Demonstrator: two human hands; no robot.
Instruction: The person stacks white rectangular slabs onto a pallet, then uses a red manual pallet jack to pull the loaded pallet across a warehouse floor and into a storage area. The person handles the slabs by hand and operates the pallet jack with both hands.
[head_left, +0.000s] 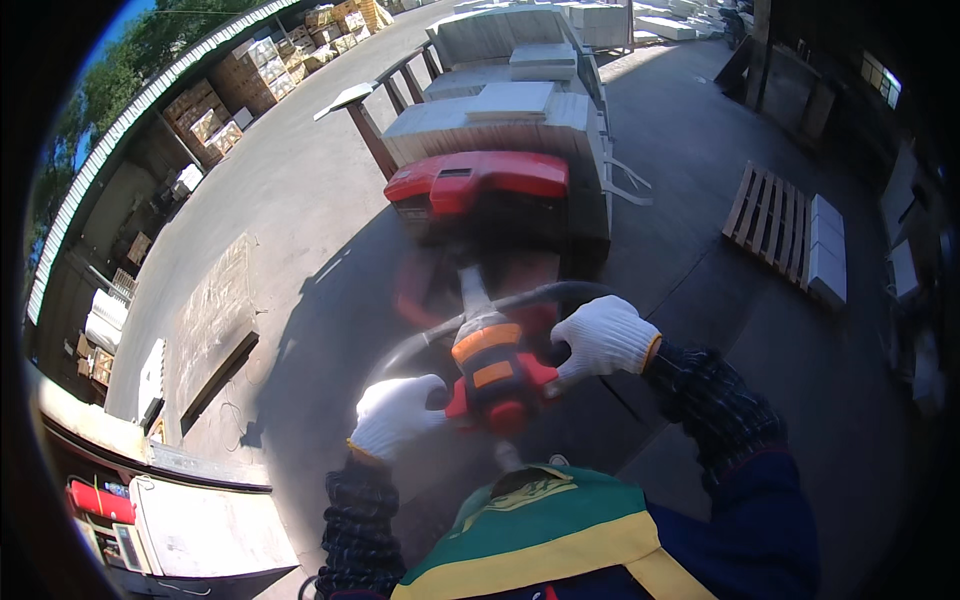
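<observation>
Both gloved, the left hand [400, 412] and right hand [607, 336] grip opposite sides of the control handle [492, 372], nearer the wearer than the red truck [478, 178] (pale slabs [480, 128] just beyond). Apparently steering; the next move calls for even pressure.

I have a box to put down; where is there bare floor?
Bare grey floor shows between the red pallet truck and the slatted brown wooden pallet, and between the truck and the pale flat rectangular panel at left. Crowded: the truck's load of white rectangular blocks.
</observation>
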